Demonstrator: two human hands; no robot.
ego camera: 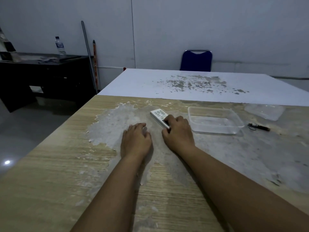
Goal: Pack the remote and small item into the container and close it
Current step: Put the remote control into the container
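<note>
A white remote (pixel 158 115) lies on the worn wooden table (pixel 50 173), buttons up. My right hand (pixel 178 132) is closed around its near end, fingers over the display. My left hand (pixel 136 139) rests flat on the table just left of it, fingers slightly curled, holding nothing. A clear rectangular plastic container (pixel 215 120) stands open and empty to the right of the remote. Its clear lid (pixel 265 111) lies further right. A small dark item (pixel 258 127) lies on the table between the container and the lid's near side.
A white table (pixel 184 84) with flaked paint abuts the far edge. A blue chair (pixel 196 61) stands behind it. At the left is a dark desk (pixel 41 76) with a water bottle (pixel 60 46), and poles lean on the wall.
</note>
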